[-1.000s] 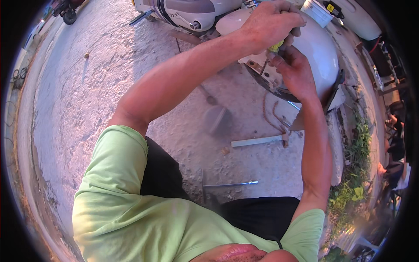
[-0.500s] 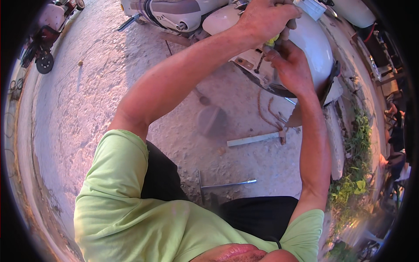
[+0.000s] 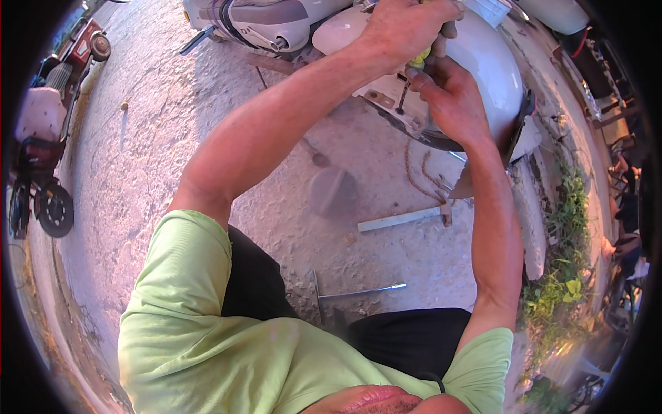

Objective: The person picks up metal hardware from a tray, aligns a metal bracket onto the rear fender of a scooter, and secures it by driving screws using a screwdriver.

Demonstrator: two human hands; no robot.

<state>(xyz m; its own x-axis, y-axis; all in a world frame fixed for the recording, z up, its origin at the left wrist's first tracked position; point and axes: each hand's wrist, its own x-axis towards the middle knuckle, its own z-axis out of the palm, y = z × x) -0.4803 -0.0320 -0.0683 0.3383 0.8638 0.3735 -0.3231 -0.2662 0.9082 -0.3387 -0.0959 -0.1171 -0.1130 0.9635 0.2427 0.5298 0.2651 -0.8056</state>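
Note:
A screwdriver with a yellow handle and a dark shaft points down at a white scooter body panel. My right hand pinches the lower end of the handle between thumb and fingers. Above it, my left hand curls closed around the upper part of the handle, which its fingers mostly hide. The shaft's tip meets the panel's near side, beside a tan slotted plate; whether it sits in a screw cannot be made out.
A hammer and a T-handle socket wrench lie on the rough concrete, near a rusty chain and a grey round lid. Another scooter stands far left of the panel. Weeds line the right side.
Both hands and the screwdriver keep their grip and place on the panel, shifted slightly left in view. At the far left, a parked red vehicle shows more fully.

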